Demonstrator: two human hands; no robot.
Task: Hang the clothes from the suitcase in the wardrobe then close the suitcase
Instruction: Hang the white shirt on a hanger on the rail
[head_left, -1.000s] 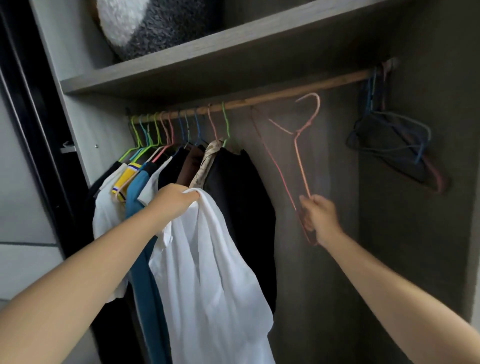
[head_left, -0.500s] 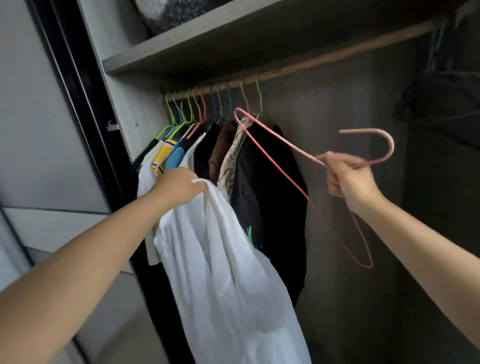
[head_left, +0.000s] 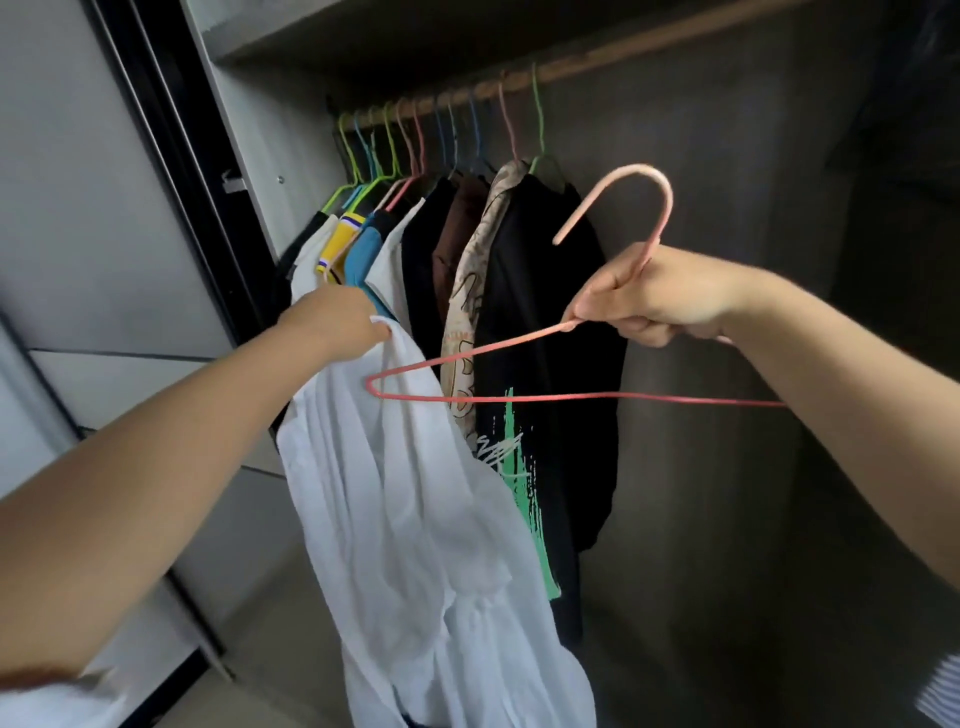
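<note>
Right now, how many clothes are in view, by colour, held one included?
White: 3, the white garment in the left hand, two white tops on the rod.
Black tops: 2
Yellow striped top: 1
Blue top: 1
Brown top: 1
Beige patterned top: 1
Total: 9; far left is unclear.

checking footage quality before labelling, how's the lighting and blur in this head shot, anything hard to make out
Head view: light falls from the left, so the white shirt and both arms are bright; the wardrobe's right side sinks into shadow, detail lost at the top right corner; wide-angle bending shows on the door frame; slight motion softness, but the pink hanger in the right hand reads clearly.
</note>
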